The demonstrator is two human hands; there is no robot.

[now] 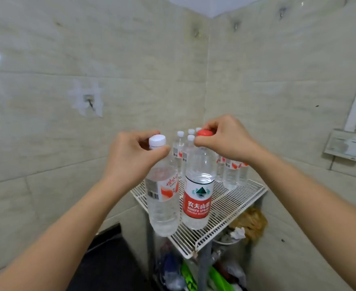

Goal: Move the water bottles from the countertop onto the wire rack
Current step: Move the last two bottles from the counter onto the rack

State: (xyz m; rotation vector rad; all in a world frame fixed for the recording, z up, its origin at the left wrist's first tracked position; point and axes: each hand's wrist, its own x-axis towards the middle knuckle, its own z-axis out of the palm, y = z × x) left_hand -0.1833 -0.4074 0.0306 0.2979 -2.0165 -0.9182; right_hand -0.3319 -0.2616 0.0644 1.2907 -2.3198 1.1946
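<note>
Tiled corner (68, 59): backs the wire rack (235, 202) on two sides, so open approach only from front and left.
Left hand (131, 156): clamped just under the white cap, thumb and fingers curled round the neck; keeps the body hanging plumb.
White-capped bottle (162, 198): upright at the rack's front-left edge, base at or just past the rim; cannot tell whether resting.
Red-capped bottle (198, 198): upright just beside it, over the rack's front half; contact with the wires unclear.
Right hand (225, 141): pinched round the red cap from above, leaving the label and base free for setting down.
Stored bottles (231, 175): clustered at the back corner, upright, packed close.
Open room: bare wires along the front and right edges, probably enough for both.
Risk: raised rim at the front corner; likely to catch a base brought in low.
</note>
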